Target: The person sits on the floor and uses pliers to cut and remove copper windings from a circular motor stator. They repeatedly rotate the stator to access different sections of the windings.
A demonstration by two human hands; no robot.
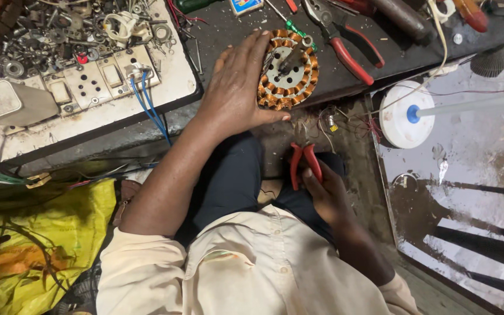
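At frame centre-top the left hand (237,87) lies spread over the copper-wound motor coil (287,70) on the bench edge, while the right hand (325,195), lower & just right, grips red-handled pliers (304,163), handles pressed nearly together, pointing up twd the coil.

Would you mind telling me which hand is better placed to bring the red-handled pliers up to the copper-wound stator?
Probably the right hand: it already grips the pliers just below the stator, while the left hand is occupied, resting on the stator's edge.
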